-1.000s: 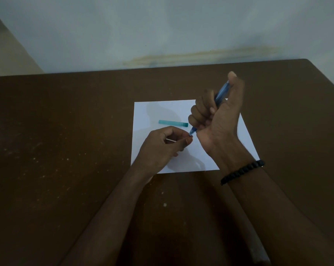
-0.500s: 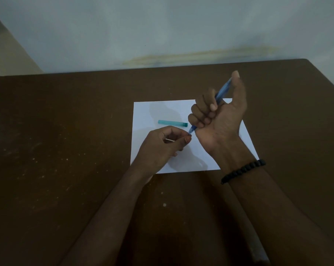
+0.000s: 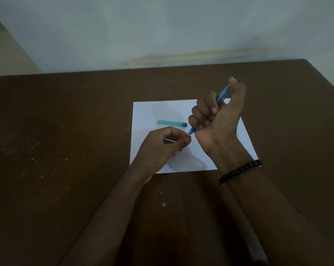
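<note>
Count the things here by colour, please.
Blue: 1, the pen in the right hand.
Teal: 1, the cap on the paper.
White: 2, the paper and the thin stick pinched by the left hand.
Black: 1, the bracelet.
Total: 5.

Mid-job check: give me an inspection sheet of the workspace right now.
Surface: brown table, pale specks; white paper at its middle.
Job's things: blue pen, tilted; thin white rod at its lower tip; teal cap lying on the paper.
Clutter: nothing seen.
Hands: right hand grips the pen; left hand pinches the rod.
Cables: nothing seen.
Surroundings: pale wall with a yellowish stain; black bracelet on the right wrist.
</note>
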